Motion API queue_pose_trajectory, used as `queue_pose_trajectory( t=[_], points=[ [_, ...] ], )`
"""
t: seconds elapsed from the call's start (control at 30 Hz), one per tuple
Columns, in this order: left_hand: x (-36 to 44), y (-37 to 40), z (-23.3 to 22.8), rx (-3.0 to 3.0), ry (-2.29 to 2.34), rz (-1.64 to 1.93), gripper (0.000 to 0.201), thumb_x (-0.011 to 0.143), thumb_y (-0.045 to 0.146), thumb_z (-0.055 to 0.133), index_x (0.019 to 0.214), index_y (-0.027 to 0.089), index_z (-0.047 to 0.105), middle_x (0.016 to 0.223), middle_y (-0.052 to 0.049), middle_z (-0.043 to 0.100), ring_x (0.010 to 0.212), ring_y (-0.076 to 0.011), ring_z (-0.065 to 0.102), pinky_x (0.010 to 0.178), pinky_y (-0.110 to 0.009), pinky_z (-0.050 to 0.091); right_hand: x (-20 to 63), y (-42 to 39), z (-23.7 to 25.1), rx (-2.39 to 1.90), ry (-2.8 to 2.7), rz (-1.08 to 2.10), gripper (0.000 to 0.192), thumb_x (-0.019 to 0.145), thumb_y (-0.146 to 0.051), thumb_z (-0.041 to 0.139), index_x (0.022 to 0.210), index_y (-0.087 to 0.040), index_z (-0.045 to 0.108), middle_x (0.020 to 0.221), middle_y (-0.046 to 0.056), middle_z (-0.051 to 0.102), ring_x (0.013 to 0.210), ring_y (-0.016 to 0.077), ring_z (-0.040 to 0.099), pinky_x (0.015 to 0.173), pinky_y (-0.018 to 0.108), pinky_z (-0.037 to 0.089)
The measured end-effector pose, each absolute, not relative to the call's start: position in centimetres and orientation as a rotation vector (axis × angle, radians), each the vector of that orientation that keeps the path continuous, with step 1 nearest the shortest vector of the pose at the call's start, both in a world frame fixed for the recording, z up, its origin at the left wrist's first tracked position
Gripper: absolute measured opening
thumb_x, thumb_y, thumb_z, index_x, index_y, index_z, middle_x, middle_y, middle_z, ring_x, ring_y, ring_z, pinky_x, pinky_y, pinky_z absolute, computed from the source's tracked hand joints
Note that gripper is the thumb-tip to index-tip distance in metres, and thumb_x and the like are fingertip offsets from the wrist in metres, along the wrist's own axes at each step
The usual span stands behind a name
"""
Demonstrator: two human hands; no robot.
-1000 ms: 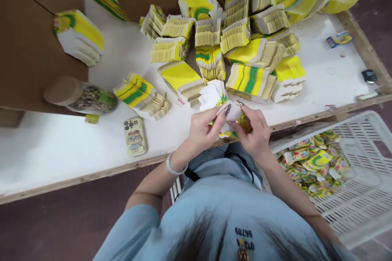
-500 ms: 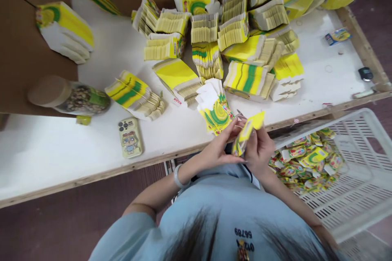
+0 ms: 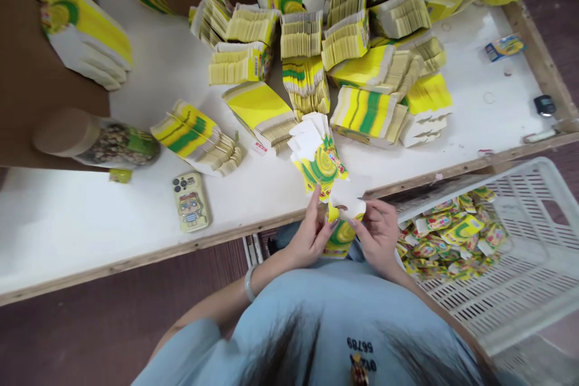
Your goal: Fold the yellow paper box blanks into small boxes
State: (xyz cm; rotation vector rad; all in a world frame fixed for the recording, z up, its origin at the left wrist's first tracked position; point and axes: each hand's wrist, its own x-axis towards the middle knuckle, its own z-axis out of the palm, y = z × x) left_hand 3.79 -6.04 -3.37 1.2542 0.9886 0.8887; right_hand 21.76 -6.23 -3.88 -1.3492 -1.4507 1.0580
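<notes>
Between my two hands, just off the table's front edge, is a small yellow and green carton (image 3: 340,235) with its white flaps upward and its top open. My left hand (image 3: 310,234) grips its left side, thumb on the near edge. On the right side, my right hand (image 3: 377,232) pinches the rim between thumb and fingers. Just beyond lies a fanned pile of flat cartons (image 3: 319,154), some showing white insides, others the printed yellow and green face. Whether anything is inside the carton cannot be seen.
Bundled stacks of flat cartons (image 3: 301,36) cover the table's middle and back. A phone (image 3: 192,202) and a jar (image 3: 117,145) lie at left. At lower right stands a white plastic basket (image 3: 538,241) with many filled cartons. The table's wooden edge (image 3: 217,244) runs in front.
The carton has turned from edge-on and tilted to upright, its opening now facing up. Both hands have moved slightly apart, to either side of it.
</notes>
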Motion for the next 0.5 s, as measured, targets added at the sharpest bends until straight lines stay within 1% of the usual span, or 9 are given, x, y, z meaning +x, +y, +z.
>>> queue_pose_trajectory(
  t=[0.07,0.13,0.2,0.27,0.3,0.33,0.4,0.47,0.5],
  points=[
    [3.5,-6.7,-3.8,1.184,0.971,0.868,0.077,0.101,0.058,0.043,0.163,0.028,0.009,0.123,-0.014,0.07,0.097,-0.0246,0.071,0.085,-0.04,0.06,22.1,-6.4,-3.6,-1.365,-1.325,1.1,0.024,0.091,-0.034,0.07,0.113,-0.025,0.068,0.101,0.007,0.076,0.089,0.021,0.074,0.081,0.036,0.062],
    [3.0,-7.0,-3.9,1.145,0.949,0.797,0.07,0.099,0.058,0.049,0.157,0.027,0.027,0.111,-0.012,0.072,0.085,-0.0223,0.071,0.075,-0.036,0.06,22.2,-6.2,-3.2,-1.373,-1.342,1.169,0.015,0.091,-0.036,0.071,0.101,-0.025,0.072,0.092,0.005,0.077,0.082,0.0202,0.074,0.076,0.034,0.062],
    [2.6,-6.8,-3.8,1.148,0.942,0.73,0.054,0.097,0.056,0.056,0.14,0.024,0.048,0.098,-0.008,0.071,0.077,-0.0193,0.068,0.069,-0.031,0.057,22.1,-5.9,-2.9,-1.37,-1.383,1.226,0.015,0.094,-0.037,0.067,0.091,-0.024,0.072,0.089,0.005,0.077,0.081,0.0198,0.074,0.074,0.033,0.062],
    [2.5,-6.5,-3.8,1.186,0.984,0.744,0.042,0.097,0.054,0.057,0.123,0.021,0.057,0.092,-0.006,0.069,0.074,-0.0169,0.064,0.067,-0.029,0.055,21.7,-5.7,-2.8,-1.35,-1.353,1.203,0.014,0.095,-0.037,0.064,0.094,-0.024,0.069,0.096,0.006,0.077,0.087,0.0198,0.074,0.076,0.033,0.062],
    [2.5,-6.3,-3.8,1.208,1.017,0.779,0.041,0.098,0.054,0.055,0.121,0.021,0.058,0.094,-0.007,0.068,0.075,-0.0164,0.063,0.068,-0.029,0.054,21.6,-5.7,-2.9,-1.337,-1.318,1.174,0.015,0.096,-0.036,0.063,0.104,-0.025,0.067,0.101,0.006,0.077,0.09,0.0198,0.075,0.077,0.033,0.063],
    [2.5,-6.2,-3.9,1.217,1.045,0.825,0.044,0.099,0.055,0.053,0.126,0.021,0.055,0.099,-0.008,0.069,0.076,-0.0163,0.063,0.069,-0.029,0.055,21.6,-5.7,-3.0,-1.329,-1.291,1.146,0.024,0.096,-0.035,0.063,0.119,-0.027,0.063,0.105,0.006,0.078,0.093,0.0198,0.076,0.08,0.034,0.063],
    [2.7,-6.0,-4.1,1.197,1.038,0.917,0.061,0.101,0.058,0.047,0.15,0.025,0.036,0.111,-0.01,0.071,0.078,-0.0173,0.066,0.073,-0.032,0.057,22.0,-5.7,-3.0,-1.307,-1.357,1.116,0.044,0.097,-0.034,0.063,0.139,-0.029,0.052,0.107,0.006,0.079,0.096,0.0204,0.078,0.087,0.038,0.064],
    [2.7,-5.9,-4.0,1.205,0.979,0.95,0.073,0.101,0.061,0.041,0.162,0.028,0.017,0.121,-0.013,0.071,0.086,-0.0212,0.071,0.081,-0.038,0.06,22.9,-5.5,-2.9,-1.223,-1.594,1.119,0.043,0.095,-0.039,0.067,0.136,-0.029,0.06,0.109,0.008,0.08,0.101,0.0232,0.078,0.094,0.042,0.063],
    [2.5,-5.8,-3.9,1.237,0.955,0.935,0.071,0.102,0.061,0.039,0.162,0.029,0.021,0.125,-0.014,0.071,0.096,-0.0246,0.072,0.089,-0.042,0.06,23.5,-5.4,-2.7,-1.156,-1.713,1.119,0.039,0.092,-0.045,0.07,0.128,-0.028,0.067,0.112,0.009,0.08,0.104,0.0252,0.077,0.096,0.044,0.062]
  ],
)
